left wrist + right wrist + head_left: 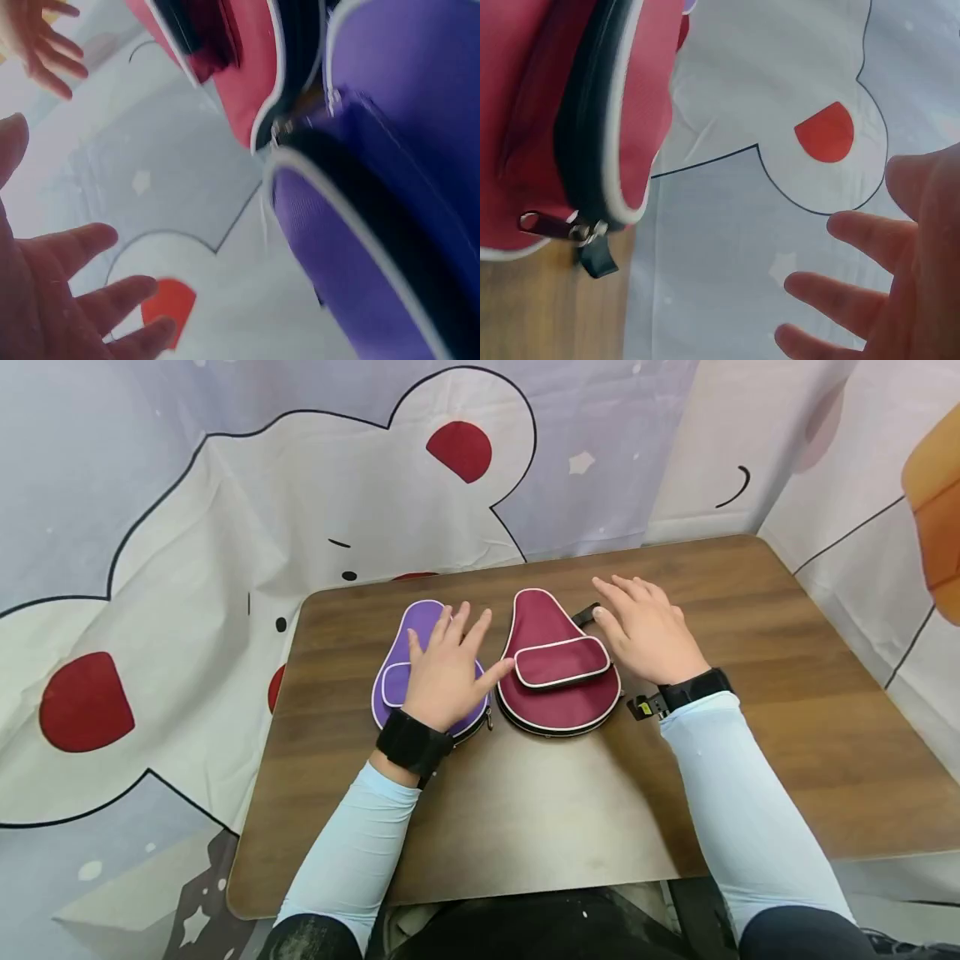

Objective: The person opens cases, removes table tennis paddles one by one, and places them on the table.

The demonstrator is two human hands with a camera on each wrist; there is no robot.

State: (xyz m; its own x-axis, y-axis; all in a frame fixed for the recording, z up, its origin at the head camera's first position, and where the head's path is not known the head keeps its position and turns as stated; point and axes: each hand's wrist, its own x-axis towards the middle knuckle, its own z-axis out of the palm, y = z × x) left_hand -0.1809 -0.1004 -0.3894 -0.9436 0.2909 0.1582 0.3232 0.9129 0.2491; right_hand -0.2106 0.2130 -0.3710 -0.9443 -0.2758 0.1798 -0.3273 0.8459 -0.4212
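Note:
Two pear-shaped zippered pouches with white piping lie side by side on the table. The purple pouch [422, 620] is on the left, and my left hand [447, 681] hovers over it with fingers spread, covering much of its front pocket. In the left wrist view that hand [52, 292] holds nothing, and the purple pouch [337, 247] fills the right side. The dark red pouch [555, 710] has a raised front pocket [562, 662] and a black strap [585, 615]. Beside its right edge my right hand [648, 631] is held up, fingers extended; its zipper pull [547, 225] shows in the right wrist view.
Both pouches lie on a brown wood-grain table [787, 735] with rounded corners. Behind it hangs a printed cloth [300, 510] with cartoon figures, which also runs along the left and right sides. Black straps with wrist cameras circle both wrists.

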